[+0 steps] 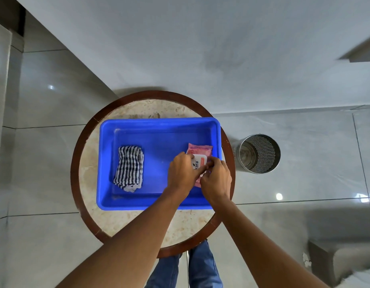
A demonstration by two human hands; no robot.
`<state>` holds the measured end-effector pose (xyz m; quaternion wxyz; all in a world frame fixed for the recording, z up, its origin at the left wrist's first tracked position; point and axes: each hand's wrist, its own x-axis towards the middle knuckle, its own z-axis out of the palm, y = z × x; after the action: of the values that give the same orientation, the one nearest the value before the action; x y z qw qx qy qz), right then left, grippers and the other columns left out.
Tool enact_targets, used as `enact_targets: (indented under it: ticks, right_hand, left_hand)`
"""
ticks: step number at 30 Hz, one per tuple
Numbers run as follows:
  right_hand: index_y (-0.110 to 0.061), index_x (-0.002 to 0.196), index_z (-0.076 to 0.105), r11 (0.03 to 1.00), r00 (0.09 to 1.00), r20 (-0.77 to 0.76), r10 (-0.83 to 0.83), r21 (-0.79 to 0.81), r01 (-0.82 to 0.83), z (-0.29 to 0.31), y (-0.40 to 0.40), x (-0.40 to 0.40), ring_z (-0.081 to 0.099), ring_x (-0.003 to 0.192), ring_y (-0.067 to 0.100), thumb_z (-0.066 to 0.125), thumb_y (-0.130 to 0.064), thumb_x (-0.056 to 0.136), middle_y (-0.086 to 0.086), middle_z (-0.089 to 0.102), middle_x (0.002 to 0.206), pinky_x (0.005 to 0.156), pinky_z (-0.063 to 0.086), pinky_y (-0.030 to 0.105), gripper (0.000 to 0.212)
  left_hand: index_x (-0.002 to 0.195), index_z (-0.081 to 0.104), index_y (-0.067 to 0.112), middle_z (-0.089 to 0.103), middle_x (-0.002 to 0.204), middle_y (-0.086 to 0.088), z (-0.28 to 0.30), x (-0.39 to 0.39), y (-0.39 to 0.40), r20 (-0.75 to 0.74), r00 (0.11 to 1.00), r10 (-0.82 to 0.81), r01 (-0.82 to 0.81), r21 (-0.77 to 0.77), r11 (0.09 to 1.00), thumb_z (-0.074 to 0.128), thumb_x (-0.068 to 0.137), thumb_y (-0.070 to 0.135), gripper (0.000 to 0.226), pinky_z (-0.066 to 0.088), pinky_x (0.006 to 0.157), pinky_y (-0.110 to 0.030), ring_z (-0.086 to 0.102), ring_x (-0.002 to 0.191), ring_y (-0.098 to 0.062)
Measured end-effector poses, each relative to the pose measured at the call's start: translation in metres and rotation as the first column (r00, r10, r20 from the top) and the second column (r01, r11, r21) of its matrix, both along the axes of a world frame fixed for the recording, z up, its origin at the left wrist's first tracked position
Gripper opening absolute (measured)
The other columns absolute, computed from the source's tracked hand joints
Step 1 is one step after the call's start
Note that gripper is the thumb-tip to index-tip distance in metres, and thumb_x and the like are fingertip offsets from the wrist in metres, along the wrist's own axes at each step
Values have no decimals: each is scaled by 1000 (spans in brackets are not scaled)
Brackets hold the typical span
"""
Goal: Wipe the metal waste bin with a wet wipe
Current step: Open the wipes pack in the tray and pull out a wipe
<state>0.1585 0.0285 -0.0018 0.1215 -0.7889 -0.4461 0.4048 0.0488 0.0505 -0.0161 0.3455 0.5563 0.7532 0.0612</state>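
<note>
Opening: both hands work at a pink wet-wipe pack (198,151) near the right wall of a blue tray (159,123) on a round table (90,204).
Left hand (183,173): fingers curled, pinning the pack's white flap.
Right hand (216,180): fingertips pinched at the flap's edge; a wipe drawn out cannot be seen.
Cloth (129,168): striped, folded, near the tray's left wall.
Metal waste bin (260,153): on the floor, just right of the table, untouched.
Advice: probably hold the pack flat, peel slowly, pull one wipe.

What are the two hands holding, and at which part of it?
Both hands grip the pink wet wipe pack inside the blue tub. The left hand holds its left side, the right hand its near right edge, by the white lid.
</note>
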Motion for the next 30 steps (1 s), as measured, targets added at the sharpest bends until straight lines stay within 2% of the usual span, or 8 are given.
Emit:
enact_targets:
  ticks: [7, 11, 14, 17, 20, 23, 26, 30]
  right_hand:
    - [-5, 132, 68, 1000, 1000, -23, 11, -7, -12, -3, 0, 4, 69, 107, 26, 65, 7, 98, 5, 67, 119, 75, 48, 16, 36]
    - [-3, 134, 70, 997, 997, -30, 76, 13, -75, -4, -1, 10, 60, 97, 16, 64, 8, 99, 1, 64, 114, 79, 56, 18, 37]
    - [-2, 133, 71, 991, 992, -14, 126, 37, -126, -5, -3, 13, 57, 97, 14, 63, 4, 100, 10, 71, 122, 70, 39, 3, 34]
    - [-2, 134, 71, 990, 991, -29, 132, 51, -130, -4, -3, 12, 57, 99, 14, 65, -1, 105, 14, 71, 130, 74, 42, 7, 30]
    - [-4, 138, 71, 988, 989, -19, 144, 64, -143, -1, -2, 12, 65, 105, 20, 64, -4, 108, 13, 71, 134, 87, 51, 21, 31]
    - [-6, 145, 72, 978, 980, 11, 201, 48, -201, 0, -1, 15, 72, 123, 30, 62, -10, 112, 13, 69, 141, 97, 59, 30, 34]
    - [-8, 148, 71, 962, 962, 42, 268, 46, -270, 2, 2, 18, 73, 124, 32, 62, -15, 113, 12, 66, 145, 100, 60, 33, 36]
    - [-10, 146, 71, 933, 932, 104, 347, 62, -354, 0, 8, 20, 75, 116, 32, 68, -23, 110, 10, 63, 142, 95, 61, 38, 38]
  left_hand:
    - [104, 70, 10, 78, 106, -9, 2, 14, 2, -26, 1000, 7, -7, 13, 1000, 79, 87, 61, 55, 62, 72, -36, 78, 96, -29]
    - [103, 70, 11, 77, 104, -8, 3, 16, 2, -31, 999, -10, 11, 29, 1000, 76, 89, 61, 53, 60, 70, -34, 77, 93, -27]
    - [104, 73, 11, 77, 100, -6, 5, 11, 1, 9, 1000, -15, 14, 37, 999, 76, 90, 61, 52, 61, 70, -32, 77, 88, -22]
    - [93, 78, 10, 73, 83, -3, 6, -3, 2, 82, 997, -18, 14, 42, 999, 79, 90, 52, 42, 60, 61, -33, 69, 72, -18]
    - [72, 69, 9, 62, 57, 1, 4, -27, 0, 164, 986, 16, -27, 66, 997, 74, 92, 29, 29, 39, 48, -32, 58, 55, -26]
    - [88, 76, 3, 72, 69, -9, -3, -49, -5, 225, 964, 141, -150, 23, 988, 68, 98, 14, 17, 53, 55, -44, 69, 69, -37]
    - [108, 76, -2, 75, 95, -16, -12, -61, -11, 302, 893, 333, -315, -107, 943, 62, 102, 6, 17, 66, 75, -56, 75, 95, -43]
    - [123, 71, -4, 75, 114, -28, -18, -66, -17, 324, 862, 389, -355, -159, 921, 58, 105, 1, 23, 67, 80, -53, 78, 97, -46]
